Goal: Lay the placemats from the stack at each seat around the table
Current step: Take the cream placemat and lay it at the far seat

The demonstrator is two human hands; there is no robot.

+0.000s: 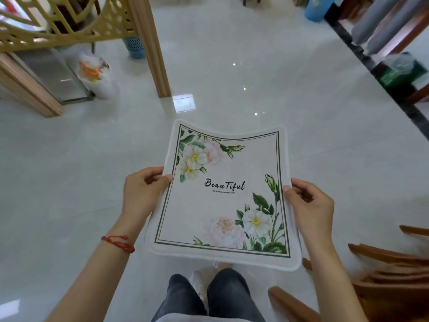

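Observation:
A white placemat (222, 201) printed with flowers and the word "Beautiful" hangs in the air over the floor, held flat in front of me. My left hand (141, 194) grips its left edge, thumb on top. My right hand (308, 205) grips its right edge the same way. The far edge of the mat curls slightly upward. No table and no stack of placemats is in view.
Glossy white floor tiles (232, 77) spread ahead. A wooden post (151, 47) and lattice screen stand at the upper left, with a white bag (97, 75) beside them. Wooden chair parts (383, 275) sit at the lower right. A dark-edged shelf unit (383, 43) runs along the upper right.

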